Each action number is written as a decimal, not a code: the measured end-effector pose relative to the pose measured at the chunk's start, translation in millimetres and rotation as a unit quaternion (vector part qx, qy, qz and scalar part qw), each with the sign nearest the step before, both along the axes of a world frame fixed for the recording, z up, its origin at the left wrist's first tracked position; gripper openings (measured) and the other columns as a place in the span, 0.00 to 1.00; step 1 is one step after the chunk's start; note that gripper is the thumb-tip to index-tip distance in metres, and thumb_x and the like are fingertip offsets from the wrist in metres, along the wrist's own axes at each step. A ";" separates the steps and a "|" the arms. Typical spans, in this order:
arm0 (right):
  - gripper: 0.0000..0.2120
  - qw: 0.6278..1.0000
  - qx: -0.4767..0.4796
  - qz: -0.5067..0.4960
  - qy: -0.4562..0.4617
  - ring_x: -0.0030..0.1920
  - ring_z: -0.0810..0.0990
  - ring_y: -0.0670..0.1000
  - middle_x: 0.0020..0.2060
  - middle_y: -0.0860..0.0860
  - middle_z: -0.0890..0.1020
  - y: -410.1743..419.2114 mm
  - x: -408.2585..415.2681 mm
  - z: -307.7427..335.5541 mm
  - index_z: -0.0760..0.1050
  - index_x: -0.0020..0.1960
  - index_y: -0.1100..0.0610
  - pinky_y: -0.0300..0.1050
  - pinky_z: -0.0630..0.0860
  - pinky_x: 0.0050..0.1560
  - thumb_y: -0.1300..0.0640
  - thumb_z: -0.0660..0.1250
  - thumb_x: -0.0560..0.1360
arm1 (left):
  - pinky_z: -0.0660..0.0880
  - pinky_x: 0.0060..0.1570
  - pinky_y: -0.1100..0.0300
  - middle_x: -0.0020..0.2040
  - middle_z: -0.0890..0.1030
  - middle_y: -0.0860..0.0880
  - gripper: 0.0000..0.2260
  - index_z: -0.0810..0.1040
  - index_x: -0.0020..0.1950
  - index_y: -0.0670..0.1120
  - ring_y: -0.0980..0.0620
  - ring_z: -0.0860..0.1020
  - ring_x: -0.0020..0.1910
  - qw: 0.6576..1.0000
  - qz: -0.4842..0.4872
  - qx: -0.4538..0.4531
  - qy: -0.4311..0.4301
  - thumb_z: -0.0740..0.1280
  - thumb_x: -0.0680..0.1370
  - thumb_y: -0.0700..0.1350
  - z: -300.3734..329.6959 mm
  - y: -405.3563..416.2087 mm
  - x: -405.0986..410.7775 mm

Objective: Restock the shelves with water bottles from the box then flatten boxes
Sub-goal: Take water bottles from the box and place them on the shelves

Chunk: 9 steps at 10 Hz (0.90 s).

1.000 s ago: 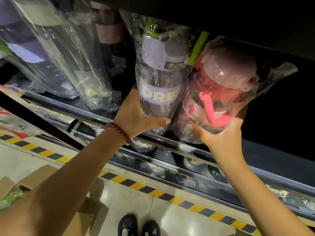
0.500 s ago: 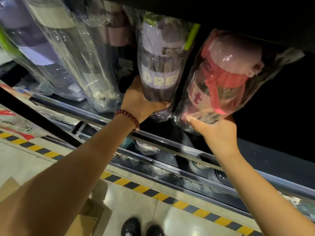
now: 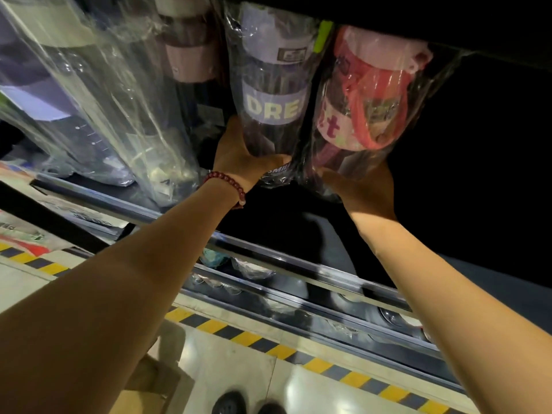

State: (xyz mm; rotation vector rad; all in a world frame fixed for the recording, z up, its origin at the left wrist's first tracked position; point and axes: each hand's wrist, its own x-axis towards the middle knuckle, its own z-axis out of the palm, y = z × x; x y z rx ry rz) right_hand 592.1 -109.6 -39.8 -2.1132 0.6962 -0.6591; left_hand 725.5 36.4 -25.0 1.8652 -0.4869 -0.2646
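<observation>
Both bottles are set deeper onto the shelf (image 3: pixel 298 258) than before. The purple bottle (image 3: pixel 268 94) is gripped at its base by the left hand (image 3: pixel 239 156); the pink bottle (image 3: pixel 367 94) is cupped underneath by the right hand (image 3: pixel 364 189). Dark open room is seen to the right.

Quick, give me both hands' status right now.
Left hand: grips the base of the purple bottle, wrapped in plastic.
Right hand: holds the pink bottle from below, fingers curled round its wrapped base.
</observation>
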 end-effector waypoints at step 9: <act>0.46 0.984 0.176 -0.024 -0.002 0.57 0.79 0.57 0.57 0.59 0.79 7.3 -24.4 35.6 0.72 0.63 0.65 0.52 0.76 0.59 0.35 0.77 0.57 | 0.72 0.62 0.52 0.60 0.77 0.44 0.39 0.68 0.66 0.38 0.47 0.76 0.58 0.997 0.006 0.054 0.056 0.81 0.60 0.45 28.3 4.6 -19.7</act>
